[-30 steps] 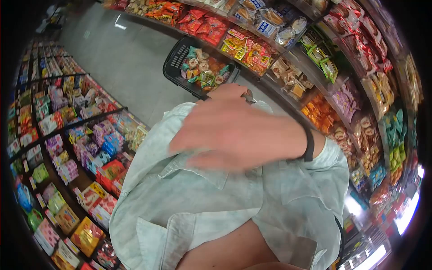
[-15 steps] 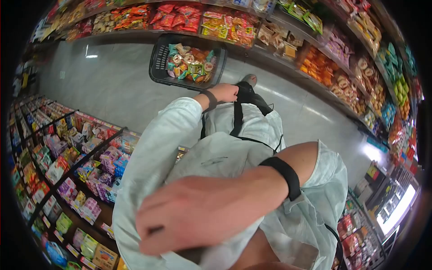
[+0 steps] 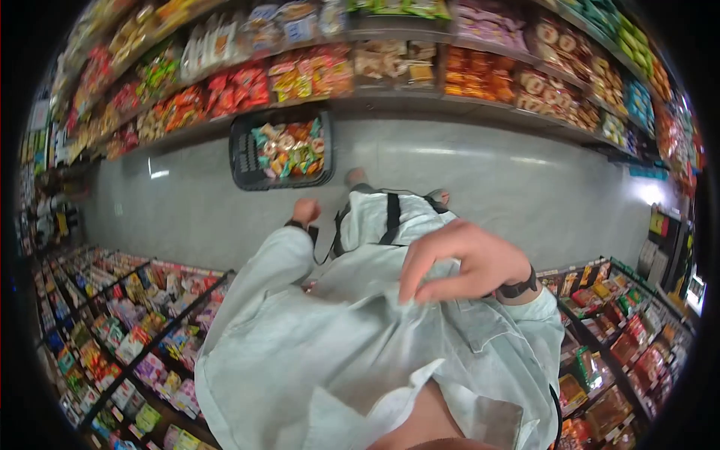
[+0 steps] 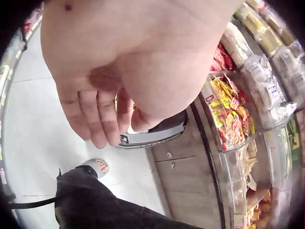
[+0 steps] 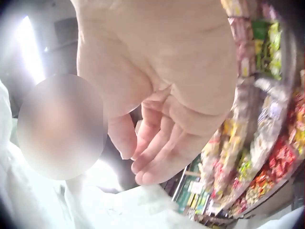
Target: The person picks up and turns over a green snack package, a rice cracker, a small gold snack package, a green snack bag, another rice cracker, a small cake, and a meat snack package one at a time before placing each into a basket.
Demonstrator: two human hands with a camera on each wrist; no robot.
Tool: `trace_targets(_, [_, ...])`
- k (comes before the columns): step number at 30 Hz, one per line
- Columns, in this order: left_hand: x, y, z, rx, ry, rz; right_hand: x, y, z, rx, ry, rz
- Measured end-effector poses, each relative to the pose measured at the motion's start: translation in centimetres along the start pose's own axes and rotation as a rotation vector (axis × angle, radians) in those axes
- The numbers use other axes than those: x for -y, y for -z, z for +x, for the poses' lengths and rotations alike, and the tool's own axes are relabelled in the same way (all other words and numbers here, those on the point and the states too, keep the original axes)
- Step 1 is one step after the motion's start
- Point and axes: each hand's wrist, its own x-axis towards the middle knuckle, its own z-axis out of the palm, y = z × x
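Note:
My right hand [image 3: 469, 259] hovers over the front of a pale green shirt [image 3: 262, 337] in the head view, its fingertips close to a raised fold. In the right wrist view its thumb [image 5: 123, 138] stands apart from loosely bent fingers, with nothing between them. My left hand [image 3: 306, 211] hangs at the side, near a black shopping basket [image 3: 241, 161] on the floor. Relaxed, slightly bent fingers [image 4: 97, 117] show in the left wrist view, overlapping the basket behind. Wrapped snacks [image 3: 289, 154] in mixed colours lie in the basket.
Bins of packaged snacks [image 3: 315, 71] run along the shelves ahead. Lower racks of packets [image 3: 150, 337] stand at the left, with another rack [image 3: 622, 337] at the right. Grey floor [image 3: 480, 165] lies between them. A dark strap [image 3: 391, 217] crosses the clothing.
The head view has turned, bringing the shelves level across the top. My right hand has moved from the lower shirt up and rightward. My left hand has left the trousers and hangs free.

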Motion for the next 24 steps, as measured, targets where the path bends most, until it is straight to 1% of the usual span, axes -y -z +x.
trace_targets(1, [1.4,-0.7,-0.8,-0.051,0.036,-0.074,-1.3,1.2,-3.4,-0.141,-0.035,0.031])
trace_targets(2, [3.0,-1.1,-1.3,-0.105,0.074,-0.152,-2.6,2.4,-6.8,-0.327,-0.003,0.075])
trace_targets(4, [4.5,-2.3,-2.5,-0.035,0.184,-0.177,-5.3,4.3,-13.3,-0.697,0.076,0.166])
trace_targets(6, [3.0,-6.7,-4.8,-0.124,0.259,-0.061,-7.3,5.3,-19.6,-0.95,0.139,0.227])
trace_targets(7, [1.4,-9.6,-6.0,-0.118,0.208,0.015,-8.1,6.0,-22.3,-1.074,0.173,0.263])
trace_targets(10, [-2.4,-17.1,-9.4,-0.091,0.059,0.26,-9.7,7.4,-28.9,-1.246,0.161,0.25])
trace_targets(11, [-3.4,-19.2,-9.1,-0.059,-0.028,0.354,-10.0,7.7,-30.2,-1.289,0.121,0.231])
trace_targets(12, [-4.5,-21.2,-8.7,0.0,-0.193,0.508,-10.2,8.4,-31.3,-1.329,0.079,0.211])
trace_targets(13, [-5.7,-22.9,-8.0,0.05,-0.393,0.673,-10.5,9.1,-32.2,-1.366,0.038,0.191])
trace_targets(14, [-6.8,-24.5,-7.0,0.078,-0.575,0.804,-11.1,9.8,-32.8,-1.374,0.021,0.201])
trace_targets(15, [-8.0,-26.0,-6.1,0.107,-0.715,0.889,-11.7,10.6,-33.2,-1.381,0.004,0.211])
trace_targets(18, [-12.2,-30.0,-4.1,0.257,-0.651,0.933,-12.5,11.8,-33.5,-1.373,0.0,0.199])
trace_targets(21, [-17.5,-35.4,-5.5,0.356,-0.461,0.836,-12.3,13.2,-33.5,-1.34,0.017,0.186])
trace_targets(24, [-21.1,-41.8,-6.1,0.31,-0.432,0.656,-12.1,14.8,-33.6,-1.363,0.015,0.188])
